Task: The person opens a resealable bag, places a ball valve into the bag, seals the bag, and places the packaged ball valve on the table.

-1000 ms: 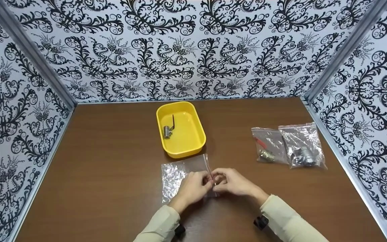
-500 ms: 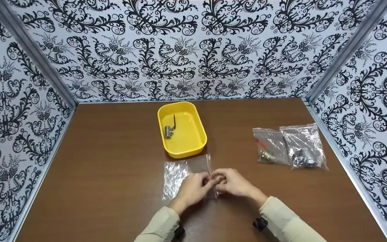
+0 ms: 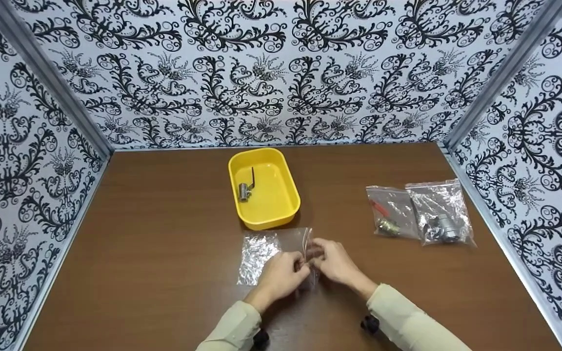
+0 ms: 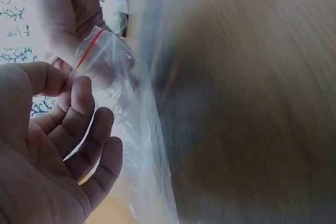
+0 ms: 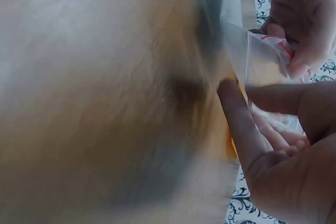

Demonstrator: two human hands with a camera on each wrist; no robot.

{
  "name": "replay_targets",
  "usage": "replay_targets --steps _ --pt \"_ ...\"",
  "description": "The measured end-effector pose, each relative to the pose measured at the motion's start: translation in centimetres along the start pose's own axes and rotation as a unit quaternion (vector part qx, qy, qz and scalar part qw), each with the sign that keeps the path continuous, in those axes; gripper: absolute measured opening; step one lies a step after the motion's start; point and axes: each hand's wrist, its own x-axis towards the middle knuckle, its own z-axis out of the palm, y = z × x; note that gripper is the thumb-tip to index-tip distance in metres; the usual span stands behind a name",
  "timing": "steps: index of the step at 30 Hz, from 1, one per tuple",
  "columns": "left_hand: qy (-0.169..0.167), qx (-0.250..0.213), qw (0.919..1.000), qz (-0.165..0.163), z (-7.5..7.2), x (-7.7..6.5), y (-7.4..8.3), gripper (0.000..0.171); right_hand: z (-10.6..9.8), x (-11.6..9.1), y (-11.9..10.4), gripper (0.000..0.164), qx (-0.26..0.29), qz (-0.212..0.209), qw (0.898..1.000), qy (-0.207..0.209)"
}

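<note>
A clear zip bag [image 3: 260, 256] lies crosswise in front of the yellow tray [image 3: 267, 225], its mouth toward the right. My left hand [image 3: 281, 275] pinches the bag's mouth between thumb and forefinger, beside the red zip strip [image 4: 90, 48] seen in the left wrist view. Across from it, my right hand [image 3: 335, 263] is at the same mouth, thumb and forefinger apart, the thumb [image 5: 275, 97] right at the film's edge in the right wrist view. Inside the tray sits a metal ball valve [image 3: 244, 191] with a dark lever.
To the right lie two more zip bags: one bag [image 3: 392, 213] holds a brass-coloured fitting with a red handle, the other bag [image 3: 441, 207] a grey metal fitting. Patterned walls [image 3: 281, 73] enclose the brown table [image 3: 164, 219] at the back and sides.
The bag's mouth has shifted slightly right with the left hand. The right hand's fingers have spread from their closer hold at the mouth, and its forearm has moved a little left.
</note>
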Motion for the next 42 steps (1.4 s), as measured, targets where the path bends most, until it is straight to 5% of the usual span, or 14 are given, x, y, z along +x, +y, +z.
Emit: replay_targets --steps 9,18,21,27,33,42 --pt "-0.009 0.027 0.9995 0.011 -0.2 -0.3 0.2 0.017 -0.3 1.5 0.2 0.028 -0.099 -0.025 0.989 0.105" --pt "-0.012 0.058 0.9982 0.006 -0.5 -0.3 -0.1 0.014 -0.2 2.4 -0.4 0.02 -0.12 -0.05 0.984 0.125" --pt "0.015 0.049 0.9986 -0.014 -0.5 -0.4 0.1 0.014 -0.1 2.5 -0.7 0.021 -0.125 -0.052 0.983 0.123" --pt "0.123 0.069 0.9883 -0.058 0.2 0.1 0.8 0.048 0.2 2.8 -1.5 0.019 -0.099 -0.045 0.988 0.111" --pt "0.229 0.178 0.9562 -0.04 1.3 0.7 1.1 0.052 0.4 2.9 -2.1 0.017 -0.091 -0.048 0.989 0.11" --pt "0.292 0.171 0.9409 0.005 -0.5 -0.2 2.0 0.034 0.1 4.0 -2.2 0.015 -0.114 -0.064 0.988 0.085"
